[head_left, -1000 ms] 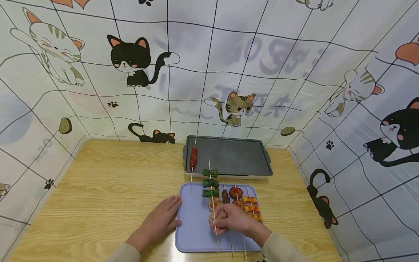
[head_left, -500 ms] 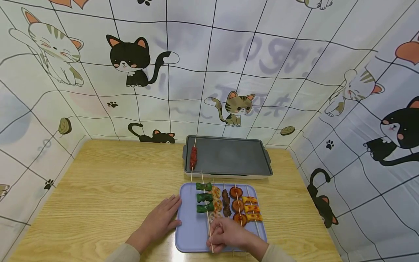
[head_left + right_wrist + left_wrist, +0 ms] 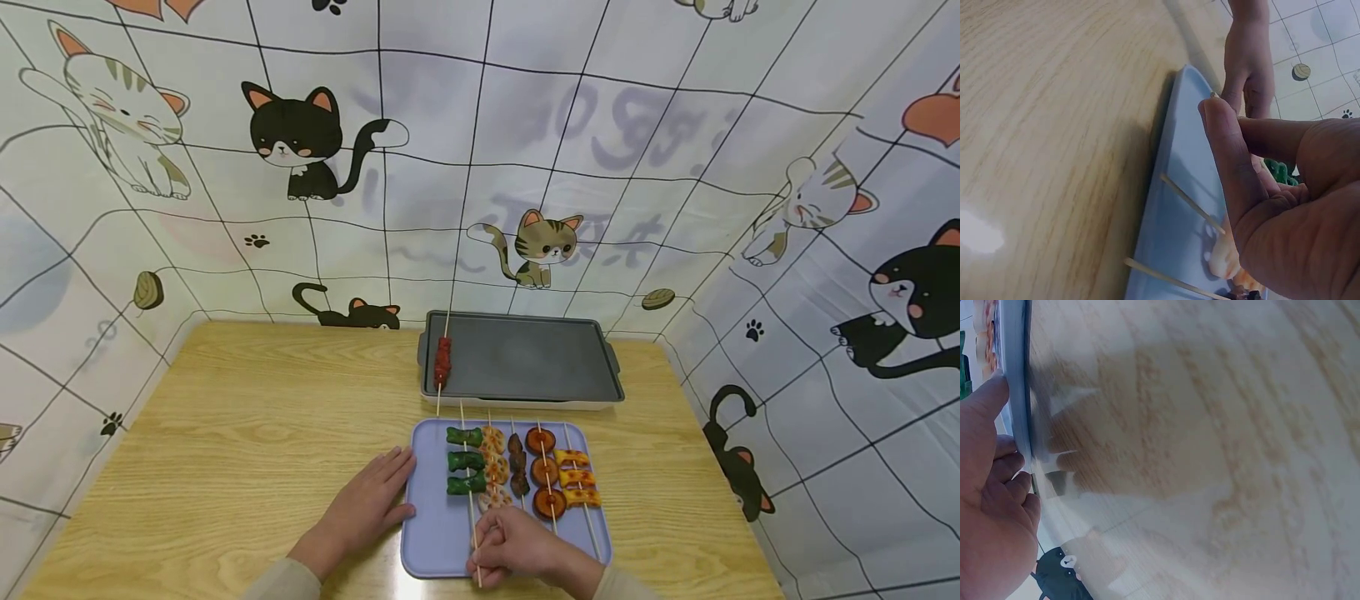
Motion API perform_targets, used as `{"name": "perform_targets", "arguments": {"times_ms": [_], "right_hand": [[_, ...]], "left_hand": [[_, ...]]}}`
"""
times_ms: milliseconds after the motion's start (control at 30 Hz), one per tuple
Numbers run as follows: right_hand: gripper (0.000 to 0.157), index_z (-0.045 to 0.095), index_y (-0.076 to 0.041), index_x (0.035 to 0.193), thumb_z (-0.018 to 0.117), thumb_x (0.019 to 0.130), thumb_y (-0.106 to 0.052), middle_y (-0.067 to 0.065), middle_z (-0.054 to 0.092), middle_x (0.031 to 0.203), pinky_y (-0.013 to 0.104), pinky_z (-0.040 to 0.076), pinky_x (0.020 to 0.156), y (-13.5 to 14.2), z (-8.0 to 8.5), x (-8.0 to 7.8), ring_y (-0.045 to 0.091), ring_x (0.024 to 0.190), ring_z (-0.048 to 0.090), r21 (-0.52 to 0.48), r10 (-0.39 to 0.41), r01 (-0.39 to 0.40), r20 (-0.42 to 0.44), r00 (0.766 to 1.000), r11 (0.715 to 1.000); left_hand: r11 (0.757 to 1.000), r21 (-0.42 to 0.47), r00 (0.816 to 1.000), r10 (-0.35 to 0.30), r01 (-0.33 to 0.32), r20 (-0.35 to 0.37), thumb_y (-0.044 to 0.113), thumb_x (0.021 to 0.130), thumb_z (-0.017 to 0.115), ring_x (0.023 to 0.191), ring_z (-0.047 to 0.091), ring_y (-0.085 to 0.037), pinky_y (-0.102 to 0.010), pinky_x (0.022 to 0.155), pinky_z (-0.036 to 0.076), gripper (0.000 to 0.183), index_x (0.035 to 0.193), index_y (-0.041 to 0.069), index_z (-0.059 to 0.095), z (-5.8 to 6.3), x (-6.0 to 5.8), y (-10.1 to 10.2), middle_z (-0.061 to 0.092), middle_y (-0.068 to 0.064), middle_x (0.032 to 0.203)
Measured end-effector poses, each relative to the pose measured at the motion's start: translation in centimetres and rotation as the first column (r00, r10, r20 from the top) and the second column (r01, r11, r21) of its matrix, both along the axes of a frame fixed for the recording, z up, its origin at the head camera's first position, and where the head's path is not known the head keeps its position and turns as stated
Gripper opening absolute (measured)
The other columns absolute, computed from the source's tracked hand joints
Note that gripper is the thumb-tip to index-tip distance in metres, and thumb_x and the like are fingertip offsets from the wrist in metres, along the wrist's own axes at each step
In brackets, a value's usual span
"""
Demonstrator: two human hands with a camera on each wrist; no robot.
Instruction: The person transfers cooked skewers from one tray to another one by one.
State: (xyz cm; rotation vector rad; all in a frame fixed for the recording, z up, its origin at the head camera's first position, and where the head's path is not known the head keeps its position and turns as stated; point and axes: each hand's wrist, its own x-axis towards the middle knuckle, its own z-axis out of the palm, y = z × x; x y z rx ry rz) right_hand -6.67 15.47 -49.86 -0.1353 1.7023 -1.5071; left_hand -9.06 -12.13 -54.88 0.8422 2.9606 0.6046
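Observation:
My right hand pinches the lower stick of a green pepper skewer, which lies along the left part of a lavender tray. In the right wrist view, thumb and forefinger meet at the stick's end. My left hand rests with its fingers against the tray's left edge, fingertips right at the rim in the left wrist view. Right of the peppers lie a skewer of lotus root slices, a dark brown meat skewer, a skewer of round brown-orange slices and a yellow skewer.
Behind the tray stands a dark grey griddle with a red meat skewer along its left side, its stick reaching past both edges. The wooden table meets a cat-print curtain at the back and sides.
My right hand has moved toward the near edge and slightly left, bringing the green pepper skewer down from over the lotus root slices to the tray's left part. My left hand stays put.

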Motion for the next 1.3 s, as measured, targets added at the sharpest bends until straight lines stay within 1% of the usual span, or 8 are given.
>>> {"name": "perform_targets", "arguments": {"times_ms": [200, 433, 633, 967, 1167, 1300], "right_hand": [[0.007, 0.058, 0.005, 0.091, 0.064, 0.087, 0.003, 0.028, 0.072, 0.083, 0.022, 0.062, 0.059, -0.8, -0.6, 0.0, 0.006, 0.059, 0.066, 0.042, -0.052, 0.054, -0.042, 0.998, 0.998], [0.006, 0.059, 0.004, 0.087, 0.064, 0.087, 0.004, 0.029, 0.072, 0.083, 0.024, 0.062, 0.060, -1.5, -1.1, 0.0, 0.005, 0.058, 0.066, 0.053, -0.071, 0.074, -0.067, 0.995, 0.996], [0.006, 0.058, 0.004, 0.087, 0.063, 0.086, 0.006, 0.032, 0.071, 0.085, 0.026, 0.063, 0.061, -1.8, -1.6, 0.1, 0.006, 0.058, 0.066, 0.054, -0.088, 0.091, -0.069, 0.994, 0.994], [0.007, 0.059, 0.001, 0.085, 0.061, 0.087, 0.008, 0.030, 0.071, 0.086, 0.027, 0.063, 0.061, -2.3, -1.9, 0.2, 0.006, 0.059, 0.066, 0.076, -0.080, 0.084, -0.051, 0.995, 0.994], [0.005, 0.060, 0.002, 0.087, 0.064, 0.087, 0.005, 0.027, 0.072, 0.084, 0.027, 0.063, 0.060, -2.4, -2.1, 0.2, 0.007, 0.059, 0.066, 0.089, -0.092, 0.095, -0.036, 0.995, 0.991], [0.005, 0.061, 0.003, 0.088, 0.066, 0.086, 0.003, 0.023, 0.074, 0.082, 0.026, 0.062, 0.058, -2.5, -2.1, 0.2, 0.006, 0.057, 0.065, 0.107, -0.100, 0.102, -0.021, 0.995, 0.989]], "left_hand": [[1.000, 0.003, 1.000, -0.001, 0.001, -0.015, 0.037, 0.092, 0.064, 0.141, 0.041, -0.034, -0.047, 0.119, 0.035, 0.065, 0.143, -0.001, 0.046, -0.1, 0.0, 0.0, 0.045, -0.015, 0.151], [1.000, 0.008, 1.000, -0.002, 0.002, -0.025, 0.038, 0.092, 0.064, 0.141, 0.041, -0.034, -0.048, 0.119, 0.035, 0.066, 0.143, -0.001, 0.046, -0.1, 0.0, 0.0, 0.045, -0.015, 0.151], [1.000, 0.011, 0.999, -0.005, 0.005, -0.042, 0.037, 0.092, 0.065, 0.140, 0.042, -0.034, -0.048, 0.118, 0.036, 0.066, 0.142, -0.001, 0.047, -0.2, -0.1, -0.1, 0.046, -0.016, 0.150], [1.000, 0.009, 1.000, 0.000, 0.000, -0.018, 0.037, 0.092, 0.064, 0.141, 0.041, -0.034, -0.048, 0.119, 0.034, 0.065, 0.143, -0.001, 0.046, -0.1, -0.1, 0.0, 0.045, -0.015, 0.151], [1.000, 0.011, 1.000, 0.002, -0.001, -0.013, 0.037, 0.092, 0.064, 0.141, 0.040, -0.033, -0.047, 0.119, 0.034, 0.065, 0.143, 0.000, 0.046, -0.1, -0.1, 0.0, 0.045, -0.014, 0.151], [1.000, 0.010, 1.000, 0.006, -0.006, -0.019, 0.037, 0.092, 0.065, 0.141, 0.041, -0.033, -0.047, 0.119, 0.035, 0.065, 0.142, 0.000, 0.047, -0.2, 0.0, 0.0, 0.045, -0.014, 0.151]]}}
